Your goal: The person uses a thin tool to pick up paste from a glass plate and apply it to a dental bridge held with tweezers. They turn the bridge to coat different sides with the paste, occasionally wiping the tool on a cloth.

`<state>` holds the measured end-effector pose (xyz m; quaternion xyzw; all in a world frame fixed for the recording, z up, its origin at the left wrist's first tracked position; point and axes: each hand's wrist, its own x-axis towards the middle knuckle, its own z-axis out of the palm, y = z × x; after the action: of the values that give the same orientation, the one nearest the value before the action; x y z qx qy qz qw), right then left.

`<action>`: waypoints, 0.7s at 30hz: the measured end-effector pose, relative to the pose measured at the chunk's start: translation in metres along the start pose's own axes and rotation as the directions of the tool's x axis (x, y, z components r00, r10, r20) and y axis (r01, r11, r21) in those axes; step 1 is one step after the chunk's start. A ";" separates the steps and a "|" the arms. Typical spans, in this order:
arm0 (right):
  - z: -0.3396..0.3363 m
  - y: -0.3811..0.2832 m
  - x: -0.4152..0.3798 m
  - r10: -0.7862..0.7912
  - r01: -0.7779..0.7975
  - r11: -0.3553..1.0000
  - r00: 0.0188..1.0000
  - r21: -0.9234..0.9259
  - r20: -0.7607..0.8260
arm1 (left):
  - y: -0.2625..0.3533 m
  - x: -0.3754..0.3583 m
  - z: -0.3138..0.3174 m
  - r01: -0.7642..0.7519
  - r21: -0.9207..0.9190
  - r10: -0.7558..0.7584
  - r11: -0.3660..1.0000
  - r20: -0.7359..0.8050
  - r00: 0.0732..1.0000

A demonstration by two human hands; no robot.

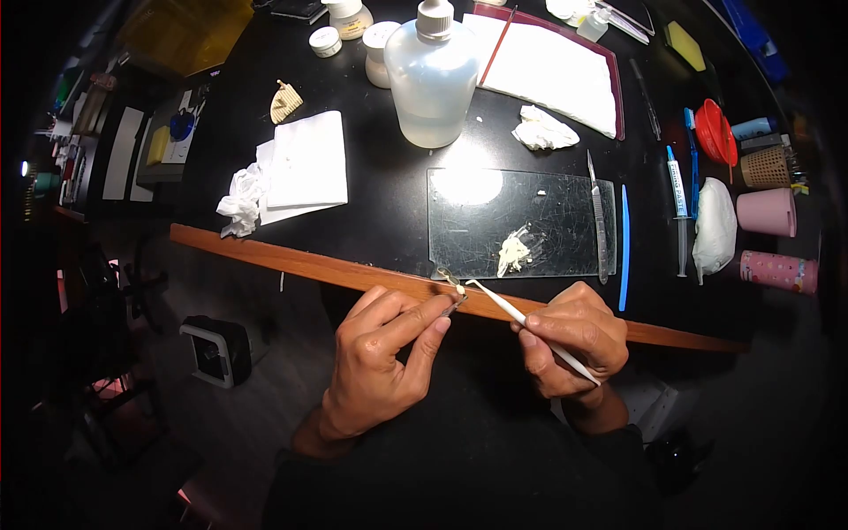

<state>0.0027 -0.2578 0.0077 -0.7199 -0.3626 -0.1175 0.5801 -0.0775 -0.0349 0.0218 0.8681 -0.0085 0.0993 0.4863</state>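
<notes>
My left hand (384, 349) pinches a small metal piece (450, 281) between thumb and fingers, near the table's wooden front edge. A small pale lump (460, 290) sits on that piece. In my right hand (579, 340) is a thin white tool (499, 303), held like a pen, its hooked tip close beside the lump; whether they touch I cannot tell. Beyond both hands lies a glass plate (495, 212) with a smear of cream-coloured paste (514, 253) on it. A metal scalpel-like knife (599, 221) rests along the plate's right side.
Behind the plate stands a large translucent bottle (433, 84). Folded paper (305, 163) lies left, a crumpled tissue (545, 129) behind right. A blue strip (624, 247), a syringe (679, 212) and a pink cup (766, 212) are on the right. The wooden edge (265, 256) runs along the front.
</notes>
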 end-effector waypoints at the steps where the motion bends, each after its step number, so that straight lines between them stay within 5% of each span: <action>1: 0.000 0.000 0.000 -0.003 0.003 1.000 1.000 -0.006 0.003 | 0.000 0.000 0.000 0.000 -0.001 0.000 1.000 -0.001 1.000; 21: 0.000 -0.001 -0.002 -0.004 0.003 1.000 1.000 0.013 0.009 | -0.002 -0.001 0.001 0.001 -0.016 -0.001 1.000 -0.019 1.000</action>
<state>0.0002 -0.2588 0.0072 -0.7160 -0.3671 -0.1130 0.5829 -0.0779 -0.0353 0.0196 0.8632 -0.0041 0.1072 0.4933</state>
